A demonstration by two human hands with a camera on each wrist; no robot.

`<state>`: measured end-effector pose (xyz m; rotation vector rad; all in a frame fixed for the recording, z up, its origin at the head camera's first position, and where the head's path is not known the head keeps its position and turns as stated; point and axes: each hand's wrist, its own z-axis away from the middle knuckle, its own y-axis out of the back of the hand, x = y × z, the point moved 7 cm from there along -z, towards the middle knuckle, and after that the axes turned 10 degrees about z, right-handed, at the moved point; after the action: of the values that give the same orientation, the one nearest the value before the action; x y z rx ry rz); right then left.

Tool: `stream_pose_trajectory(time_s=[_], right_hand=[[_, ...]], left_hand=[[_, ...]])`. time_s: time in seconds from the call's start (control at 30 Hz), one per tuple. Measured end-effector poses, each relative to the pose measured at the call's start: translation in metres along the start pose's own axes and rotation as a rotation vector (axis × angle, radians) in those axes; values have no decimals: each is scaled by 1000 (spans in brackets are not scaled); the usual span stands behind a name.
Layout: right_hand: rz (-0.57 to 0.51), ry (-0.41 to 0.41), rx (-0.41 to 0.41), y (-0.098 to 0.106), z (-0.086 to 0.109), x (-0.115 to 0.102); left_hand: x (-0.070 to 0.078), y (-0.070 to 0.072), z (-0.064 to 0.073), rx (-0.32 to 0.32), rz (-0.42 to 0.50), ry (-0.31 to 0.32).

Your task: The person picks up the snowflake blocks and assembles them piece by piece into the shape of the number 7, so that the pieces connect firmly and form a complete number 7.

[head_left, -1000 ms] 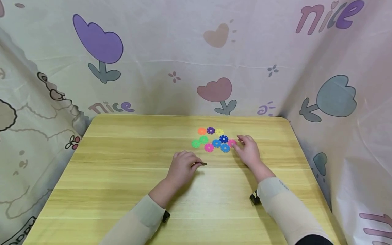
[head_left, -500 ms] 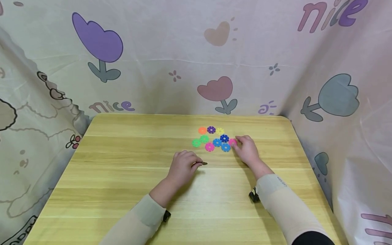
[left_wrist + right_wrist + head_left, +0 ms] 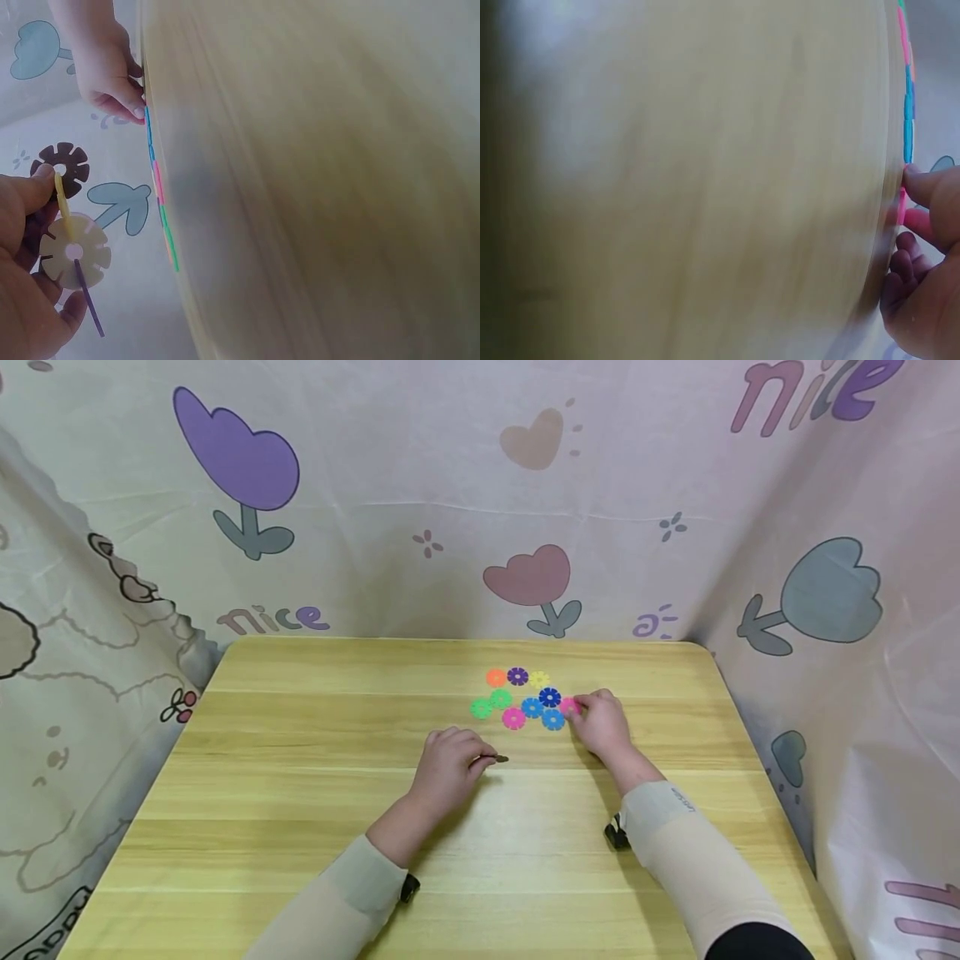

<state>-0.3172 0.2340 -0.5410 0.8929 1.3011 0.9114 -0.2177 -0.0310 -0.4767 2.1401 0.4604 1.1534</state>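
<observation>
My left hand (image 3: 447,768) pinches a chain of slotted plastic flower discs above the table. In the left wrist view the chain has a dark brown disc (image 3: 75,171), a yellow disc (image 3: 64,206) edge-on, a pale cream disc (image 3: 90,253) and a purple disc (image 3: 90,300) edge-on. At the right end of the loose discs, my right hand (image 3: 604,727) has thumb and index finger on a pink disc (image 3: 567,706). The right wrist view shows this pink disc (image 3: 901,206) between those two fingers, low at the tabletop.
Several loose discs lie flat on the wooden table (image 3: 300,827): an orange disc (image 3: 497,677), a purple disc (image 3: 517,676), a yellow disc (image 3: 539,679), green, blue and another pink disc (image 3: 513,719). A printed curtain (image 3: 360,468) stands behind the table and along both sides.
My right index finger has drawn in toward the thumb over the pink disc, and the right forearm has shifted slightly left. The left hand stays put with its chain of discs.
</observation>
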Motion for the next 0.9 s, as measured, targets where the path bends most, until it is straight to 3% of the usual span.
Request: stream_pose_trajectory(time_s=[0.9], right_hand=[[-50, 46, 88, 6, 7, -3]], left_hand=[[7, 3, -1, 16, 13, -11]])
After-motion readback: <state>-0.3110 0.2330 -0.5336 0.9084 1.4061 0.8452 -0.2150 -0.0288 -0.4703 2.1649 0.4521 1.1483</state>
